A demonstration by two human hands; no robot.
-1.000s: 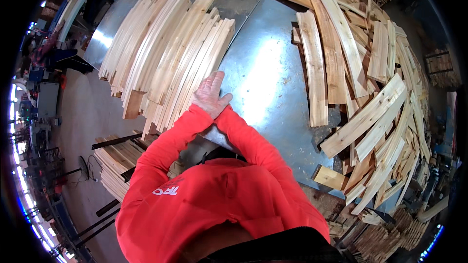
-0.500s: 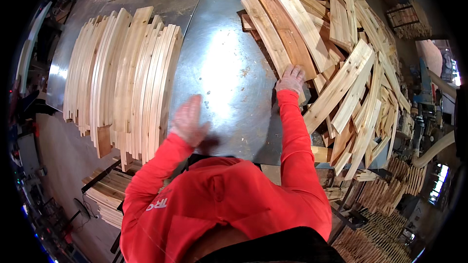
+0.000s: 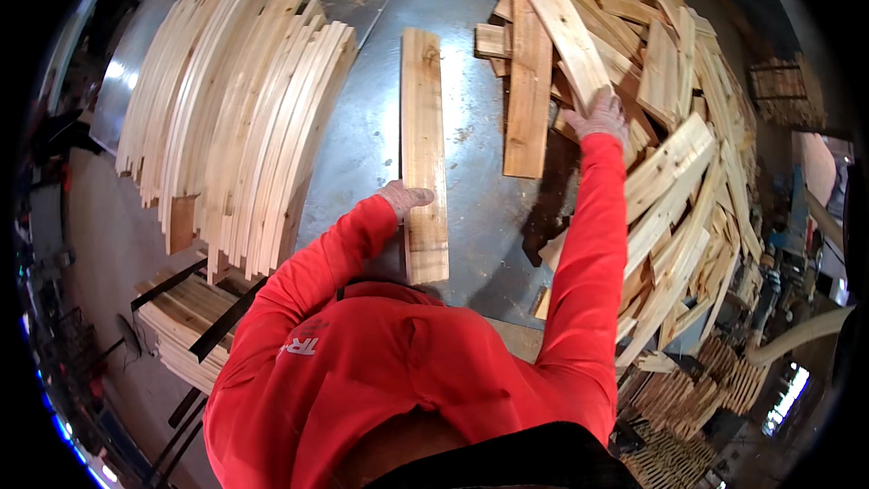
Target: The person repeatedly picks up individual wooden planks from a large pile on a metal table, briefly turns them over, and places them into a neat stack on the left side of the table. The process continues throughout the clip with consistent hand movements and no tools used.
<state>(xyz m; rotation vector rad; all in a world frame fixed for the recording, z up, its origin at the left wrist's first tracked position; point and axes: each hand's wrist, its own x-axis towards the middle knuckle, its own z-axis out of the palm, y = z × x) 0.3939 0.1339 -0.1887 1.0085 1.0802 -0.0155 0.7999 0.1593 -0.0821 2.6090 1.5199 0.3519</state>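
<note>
My left hand (image 3: 405,197) grips the left edge of a flat wooden board (image 3: 424,118) on the metal table in front of me. Its thumb lies across the top face; the other fingers are mostly hidden. Out to the right, my right hand (image 3: 599,116) is closed over the near end of a pale board (image 3: 557,14), which slants across the pile's edge. Between the two hands, a darker, reddish board (image 3: 529,91) lies with its near end over the table.
A tight row of boards on edge (image 3: 231,118) fills the table's left part. A jumbled heap of boards (image 3: 674,172) covers its right side. More boards sit on a rack (image 3: 195,317) at lower left. Bare metal tabletop (image 3: 484,226) shows between row and heap.
One board has come from the heap to the middle of the table, and my left hand now grips it. My right hand has moved farther out onto another board. The reddish board has turned straighter.
</note>
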